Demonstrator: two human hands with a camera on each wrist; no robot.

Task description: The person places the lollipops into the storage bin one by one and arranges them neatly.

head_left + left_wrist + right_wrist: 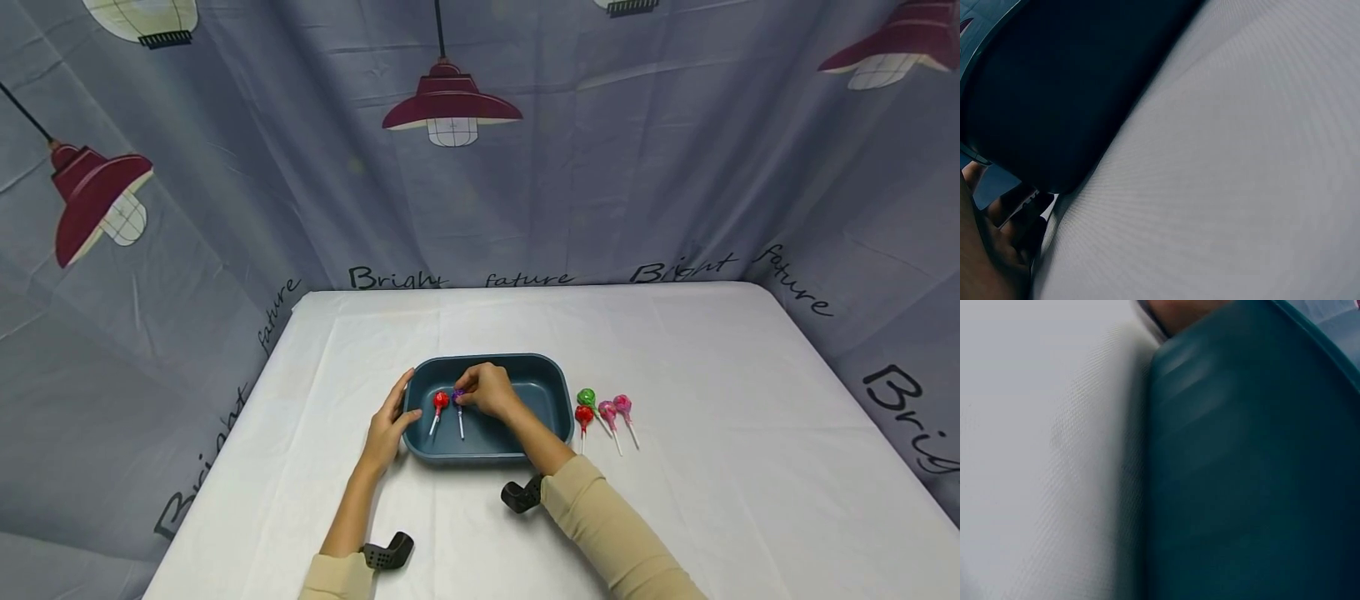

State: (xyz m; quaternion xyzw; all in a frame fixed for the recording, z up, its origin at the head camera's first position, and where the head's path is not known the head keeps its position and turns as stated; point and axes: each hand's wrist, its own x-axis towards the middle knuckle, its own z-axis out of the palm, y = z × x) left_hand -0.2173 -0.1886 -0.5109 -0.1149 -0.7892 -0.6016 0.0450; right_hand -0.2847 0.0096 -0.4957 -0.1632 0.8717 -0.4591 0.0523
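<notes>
A dark teal rectangular tray (487, 457) sits on the white tabletop in the head view. My left hand (385, 433) holds its left end, thumb over the rim and fingers along the outer wall. In the left wrist view, that hand (1004, 237) shows at the tray's (1072, 94) corner. Inside the tray, my right hand (489, 392) pinches a purple lollipop (460, 414) at its head, the white stick pointing toward me. Just left of it lies a red lollipop (439, 403). The right wrist view is blurred and shows mostly the tray's outer wall (1241, 462).
To the right of the tray lie a green lollipop (587, 397), another red lollipop (583, 416) and two pink lollipops (622, 404), close together. Behind the white table (712, 358) hangs a grey curtain (562, 183) printed with lamps and lettering.
</notes>
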